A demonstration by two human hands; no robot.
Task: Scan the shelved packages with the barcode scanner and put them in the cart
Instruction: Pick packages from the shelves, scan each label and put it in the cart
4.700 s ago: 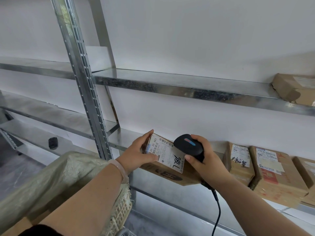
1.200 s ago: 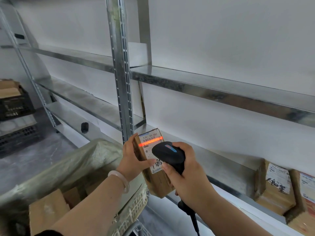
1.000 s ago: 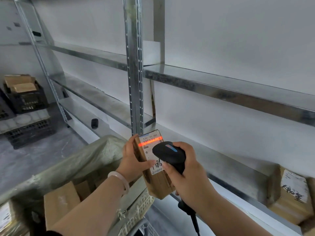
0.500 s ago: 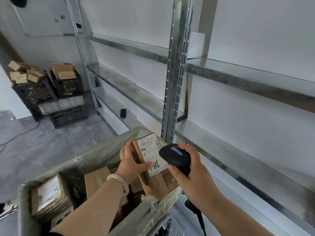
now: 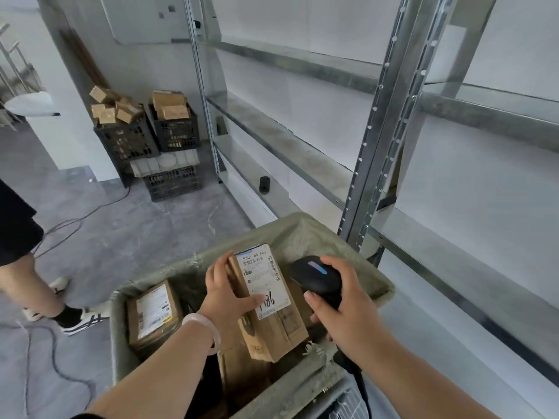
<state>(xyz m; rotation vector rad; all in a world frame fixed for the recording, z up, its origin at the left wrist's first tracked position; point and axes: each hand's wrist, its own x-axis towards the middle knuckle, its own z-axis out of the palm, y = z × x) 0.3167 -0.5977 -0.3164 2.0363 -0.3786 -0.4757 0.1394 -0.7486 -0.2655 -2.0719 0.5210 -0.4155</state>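
The package [image 5: 272,334] is off the shelf and held over the open cart [image 5: 302,234], tilted, with its white label facing up. The left hand [image 5: 225,293] grips it along the left edge, thumb pressed across the label and fingers wrapped behind. Just beside it on the right, the scanner [image 5: 316,275] sits in the right hand [image 5: 344,313], fingers curled round its handle and its head pointing roughly past the top of the package. No scan line shows on the label, so whether the code has been read cannot be told from here.

Below, inside the cart, another box [image 5: 151,313] lies flat at the left, with more cardboard underneath the held package. The cart's green woven liner sags over the rim. The shelf post [image 5: 378,146] stands just behind the cart.

The likely trouble is the release. The grip is one-sided, so the package could swing and slip before it is low enough, land corner-first on the boxes below, or catch the loose liner and tip outward. The scanner's cord hangs down by the near rim and could snag there. On the floor to the left a cable [image 5: 60,367] trails near another person's leg [image 5: 30,285], a trip risk if the cart rolls that way
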